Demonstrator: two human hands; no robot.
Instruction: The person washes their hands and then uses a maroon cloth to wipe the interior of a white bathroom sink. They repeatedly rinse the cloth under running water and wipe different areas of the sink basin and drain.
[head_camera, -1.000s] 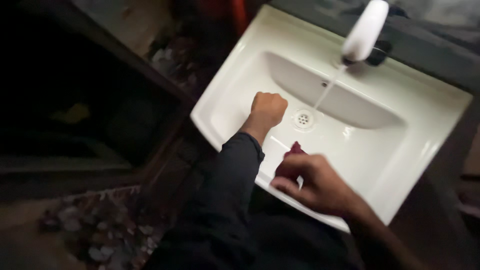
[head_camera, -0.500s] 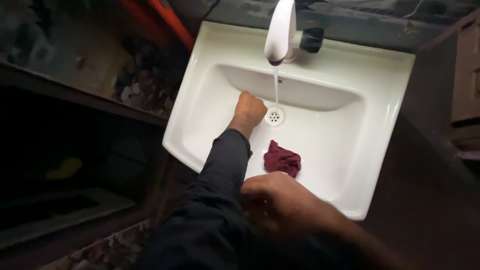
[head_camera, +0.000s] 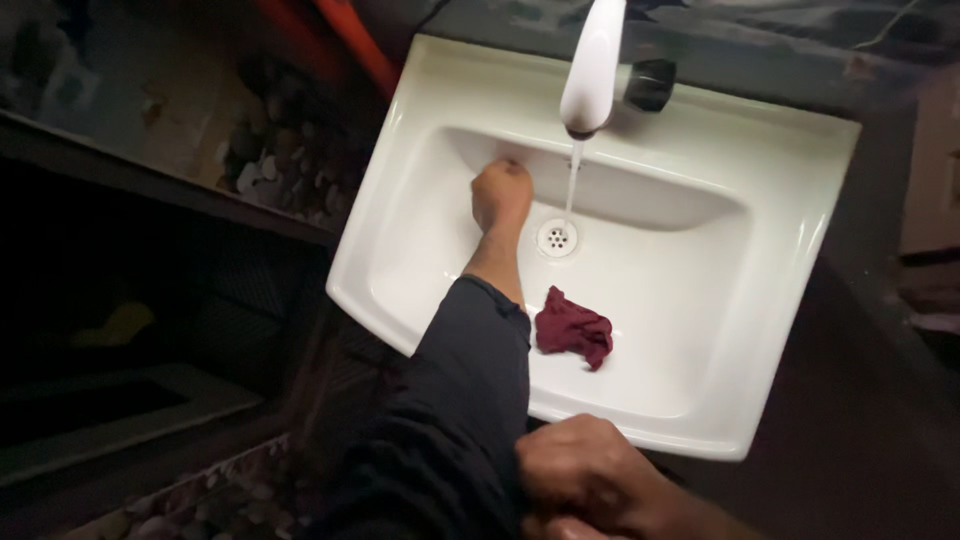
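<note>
My left hand (head_camera: 502, 195) is a closed fist inside the white sink (head_camera: 770, 300), just left of the round drain (head_camera: 556, 237). Its bare forearm shows below the wrist, with a dark sleeve (head_camera: 470, 400) pushed back from it. My right hand (head_camera: 585, 470) is at the bottom edge, outside the sink's near rim, its fingers closed against that sleeve near the elbow. A crumpled maroon cloth (head_camera: 573, 328) lies loose on the basin floor, right of my left forearm, with neither hand on it. Water (head_camera: 572, 180) runs from the white faucet (head_camera: 592, 70) onto the drain.
A black knob (head_camera: 650, 85) sits beside the faucet. A dark surface (head_camera: 870, 400) surrounds the sink at the right and back. Pebbled flooring (head_camera: 280, 170) and an orange-red pipe (head_camera: 350, 35) lie to the left. A dark recess fills the far left.
My right hand let go of the maroon cloth in the basin and drew back to the left sleeve. More of my left forearm is bare, and the fist shifted slightly toward the back wall.
</note>
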